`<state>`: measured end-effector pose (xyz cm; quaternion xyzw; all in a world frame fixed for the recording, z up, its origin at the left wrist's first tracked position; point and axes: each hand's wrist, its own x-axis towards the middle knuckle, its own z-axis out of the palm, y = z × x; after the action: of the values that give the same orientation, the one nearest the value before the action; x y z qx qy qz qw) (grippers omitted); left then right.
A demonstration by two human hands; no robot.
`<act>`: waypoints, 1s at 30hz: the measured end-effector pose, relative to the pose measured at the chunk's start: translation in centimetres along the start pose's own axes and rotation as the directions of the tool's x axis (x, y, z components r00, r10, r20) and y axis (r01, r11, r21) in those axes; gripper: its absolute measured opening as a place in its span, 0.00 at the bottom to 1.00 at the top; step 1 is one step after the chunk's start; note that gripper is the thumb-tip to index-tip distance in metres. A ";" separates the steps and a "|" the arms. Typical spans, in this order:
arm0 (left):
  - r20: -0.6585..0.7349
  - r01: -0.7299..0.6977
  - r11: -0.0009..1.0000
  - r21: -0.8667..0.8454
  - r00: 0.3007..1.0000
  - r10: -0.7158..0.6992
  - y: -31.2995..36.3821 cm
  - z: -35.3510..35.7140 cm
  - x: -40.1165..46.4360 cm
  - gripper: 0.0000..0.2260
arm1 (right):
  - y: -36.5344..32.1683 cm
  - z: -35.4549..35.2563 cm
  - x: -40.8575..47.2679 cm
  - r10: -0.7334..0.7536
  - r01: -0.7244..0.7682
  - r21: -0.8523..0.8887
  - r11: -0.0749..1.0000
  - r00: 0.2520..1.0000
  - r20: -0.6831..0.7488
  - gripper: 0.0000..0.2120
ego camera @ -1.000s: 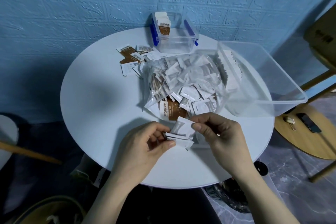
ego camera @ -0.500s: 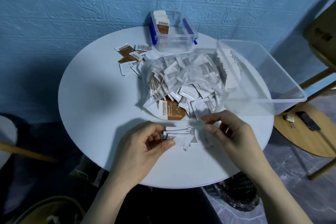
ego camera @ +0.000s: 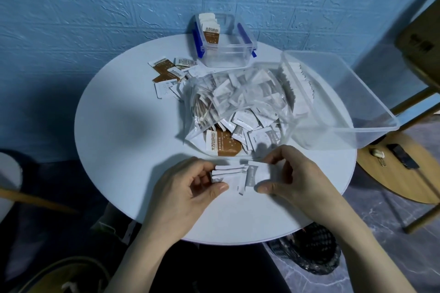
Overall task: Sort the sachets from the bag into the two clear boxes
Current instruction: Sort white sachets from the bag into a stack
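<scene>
A clear plastic bag [ego camera: 240,107] full of white and brown sachets lies in the middle of the round white table [ego camera: 123,126]. My left hand [ego camera: 188,195] pinches a small stack of white sachets [ego camera: 232,175] near the table's front edge. My right hand [ego camera: 292,176] grips a white sachet [ego camera: 256,173] at the stack's right end. A small clear box with blue clips [ego camera: 225,41] at the back holds upright brown-and-white sachets. A large clear box [ego camera: 338,100] on the right holds white sachets along its left wall.
Loose brown and white sachets [ego camera: 170,74] lie on the table left of the small box. A wooden stool [ego camera: 400,171] with keys and a dark object stands to the right. A dark bin [ego camera: 309,250] sits under the table's front edge. The blue wall is close behind.
My right hand lowered a white sachet from above the stack and now holds it flat against the stack's right end. My left hand kept hold of the stack.
</scene>
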<state>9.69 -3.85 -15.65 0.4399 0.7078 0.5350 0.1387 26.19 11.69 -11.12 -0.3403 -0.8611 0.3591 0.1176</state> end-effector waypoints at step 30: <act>0.010 0.024 1.000 -0.013 1.000 -0.024 -0.1 0.0 -0.1 0.13 | -1.2 2.8 -1.0 -0.234 0.238 0.198 0.951 0.971 -0.047 0.12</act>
<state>9.72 -3.92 -15.81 0.4330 0.7087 0.5359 0.1517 25.10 8.90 -12.21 -0.2253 -0.8531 0.4244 0.2036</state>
